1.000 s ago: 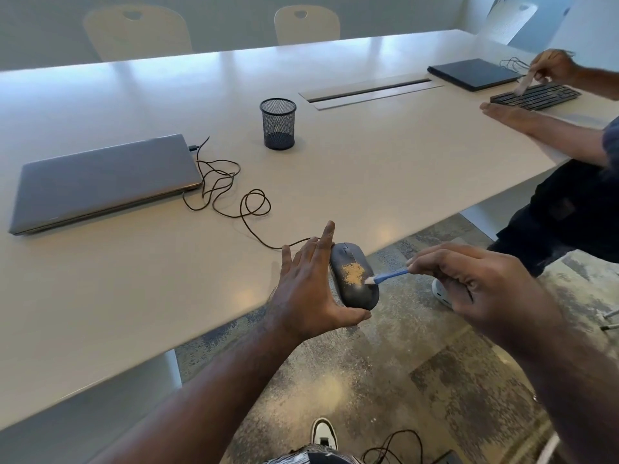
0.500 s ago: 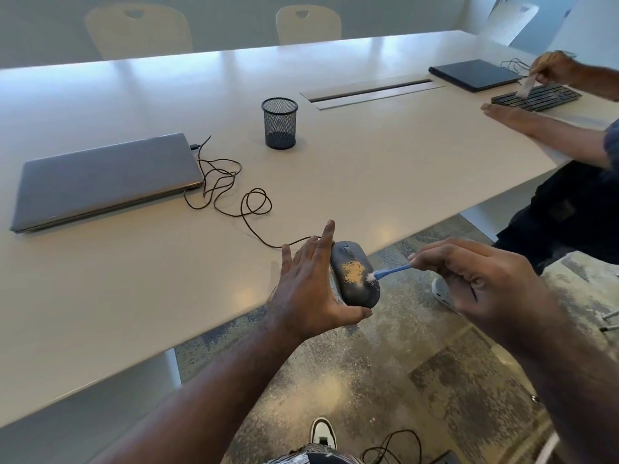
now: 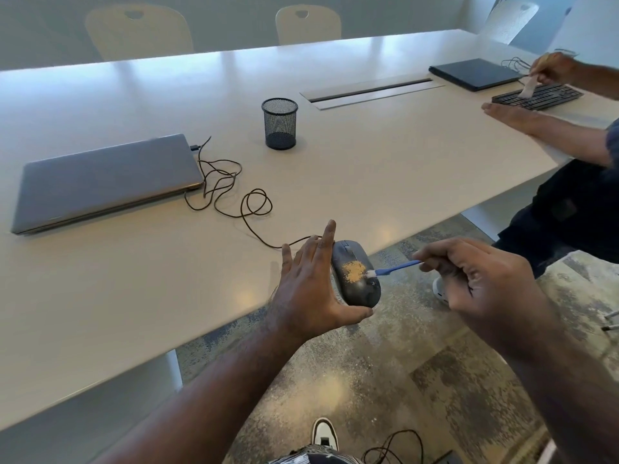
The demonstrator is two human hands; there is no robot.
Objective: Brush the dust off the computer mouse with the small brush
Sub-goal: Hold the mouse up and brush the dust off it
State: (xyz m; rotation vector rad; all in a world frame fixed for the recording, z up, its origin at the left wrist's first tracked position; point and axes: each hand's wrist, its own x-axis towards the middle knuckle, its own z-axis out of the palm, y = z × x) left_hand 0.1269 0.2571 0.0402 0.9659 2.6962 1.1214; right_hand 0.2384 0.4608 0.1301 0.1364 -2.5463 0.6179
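Note:
A dark grey wired computer mouse (image 3: 360,289) is held in the air just past the table's near edge, with a patch of tan dust (image 3: 353,271) on its back. My left hand (image 3: 310,289) grips it from the left, thumb under its rear and fingers stretched along its side. My right hand (image 3: 475,283) pinches a small brush with a blue handle (image 3: 395,268). Its white bristles touch the mouse at the right edge of the dust patch.
The mouse cable (image 3: 234,192) loops across the white table (image 3: 368,169) to a closed grey laptop (image 3: 104,179). A black mesh pen cup (image 3: 279,123) stands behind. At the right another person cleans a black keyboard (image 3: 539,97) beside a dark laptop (image 3: 475,73).
The brush tip has shifted slightly along the right edge of the dust patch. My left hand and the mouse have stayed in place.

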